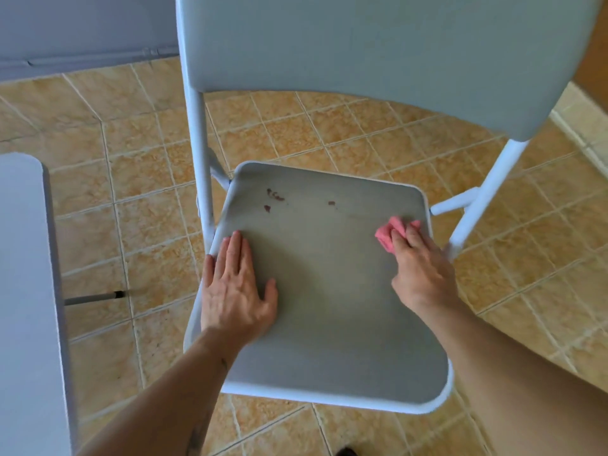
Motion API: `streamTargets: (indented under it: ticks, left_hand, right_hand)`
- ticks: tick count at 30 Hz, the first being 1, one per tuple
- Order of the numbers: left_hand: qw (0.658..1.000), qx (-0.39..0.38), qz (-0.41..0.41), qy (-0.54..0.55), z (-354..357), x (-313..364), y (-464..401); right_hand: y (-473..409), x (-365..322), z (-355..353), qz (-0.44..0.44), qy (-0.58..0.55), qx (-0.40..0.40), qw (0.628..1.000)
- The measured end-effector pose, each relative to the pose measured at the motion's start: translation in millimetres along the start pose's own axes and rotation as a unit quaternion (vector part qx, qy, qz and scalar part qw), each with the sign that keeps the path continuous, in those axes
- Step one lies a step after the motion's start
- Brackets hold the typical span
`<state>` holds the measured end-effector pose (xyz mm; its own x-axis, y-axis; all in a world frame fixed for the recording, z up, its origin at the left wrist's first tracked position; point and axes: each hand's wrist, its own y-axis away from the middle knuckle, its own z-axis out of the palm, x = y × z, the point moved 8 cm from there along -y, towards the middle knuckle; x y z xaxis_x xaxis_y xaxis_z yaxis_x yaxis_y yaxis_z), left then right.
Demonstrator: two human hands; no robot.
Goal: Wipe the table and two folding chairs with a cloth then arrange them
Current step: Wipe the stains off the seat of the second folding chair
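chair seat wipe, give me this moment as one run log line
step: wiping chair seat | left hand: flat on seat, bracing | right hand: pressing pink cloth at right edge | dark marks: unwiped | table: left

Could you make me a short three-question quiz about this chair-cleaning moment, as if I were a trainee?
1. True or false: the crumpled pink cloth is under the left hand.
2. Where on the grey folding chair seat do the dark brown smudges lie?
A. far part, near the backrest
B. near front edge
C. under the right hand
3. Fill in: the left hand lies ____ on the seat.

Key
1. False; the right hand presses the cloth near the seat's right edge.
2. A
3. Flat, fingers open, on the seat's left side.
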<state>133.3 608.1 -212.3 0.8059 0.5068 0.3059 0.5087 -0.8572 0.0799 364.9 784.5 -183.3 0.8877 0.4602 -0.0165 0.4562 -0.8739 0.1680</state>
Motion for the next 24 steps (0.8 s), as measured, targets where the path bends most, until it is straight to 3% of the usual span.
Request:
streamTargets:
  ticks: [3,5,11,14,16,21,24]
  left_hand:
    - [1.000,0.012,0.002,-0.027,3.9,-1.0,0.0]
    - [0.999,0.012,-0.001,-0.030,5.0,0.7,-1.0]
    - [0.999,0.005,-0.002,-0.031,6.0,1.5,-3.4]
    - [1.000,0.002,-0.001,-0.030,7.3,1.5,-5.8]
    - [1.000,0.000,0.000,-0.028,6.6,2.6,-6.1]
    - [1.000,-0.008,-0.001,-0.021,3.4,3.7,-6.6]
    - [1.000,-0.011,-0.003,-0.010,1.6,1.9,-6.9]
  right_hand:
    - [0.3,17.3,-1.1,0.059,-0.040,0.002,0.997]
    - [-1.5,-5.3,-2.0,0.043,-0.076,0.027,0.996]
    - [-0.8,-152.5,10.6,-0.235,-0.092,0.039,0.967]
    - [-24.0,-171.2,15.2,-0.312,-0.062,0.024,0.948]
    - [-47.4,-143.0,13.6,-0.284,-0.030,0.032,0.958]
    - [-76.3,-11.8,3.3,-0.048,-0.027,0.040,0.998]
    - [-59.6,9.1,0.7,0.023,-0.034,0.019,0.999]
